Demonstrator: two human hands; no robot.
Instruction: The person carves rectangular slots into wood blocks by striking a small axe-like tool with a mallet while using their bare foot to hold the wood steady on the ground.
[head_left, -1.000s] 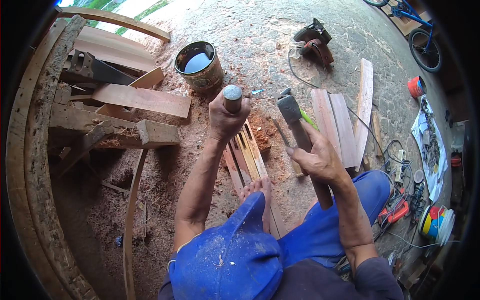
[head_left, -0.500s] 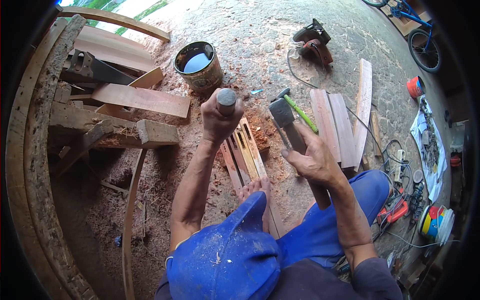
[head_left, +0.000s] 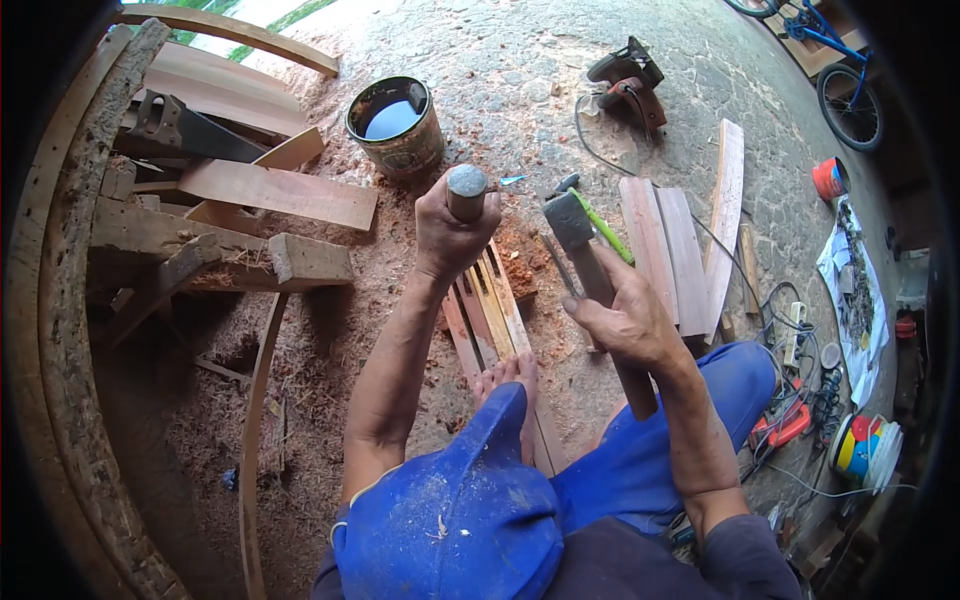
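Note:
My left hand (head_left: 450,235) grips an upright round tool handle (head_left: 466,187) with a metal top, above narrow wooden strips (head_left: 470,320) with cut slots. Its lower end is hidden. My right hand (head_left: 625,320) is closed on a hammer (head_left: 570,220), head upward. A thin metal bar (head_left: 555,260) lies beside the hammer shaft; whether I hold it I cannot tell. A green-handled tool (head_left: 610,235) lies behind the hammer. My bare foot (head_left: 505,375) rests on the strips.
A bucket of dark liquid (head_left: 395,150) stands ahead on sawdust. Timber offcuts (head_left: 275,195), a saw (head_left: 190,132) and a wooden frame (head_left: 125,400) are at left. At right are a power tool (head_left: 630,90), boards (head_left: 650,250), tangled cords (head_left: 775,330), a bicycle (head_left: 850,100) and a cloth (head_left: 850,300).
My left hand dipped slightly leftward half a second ago and has since risen back to the right with the handle. My right hand and hammer shifted only slightly.

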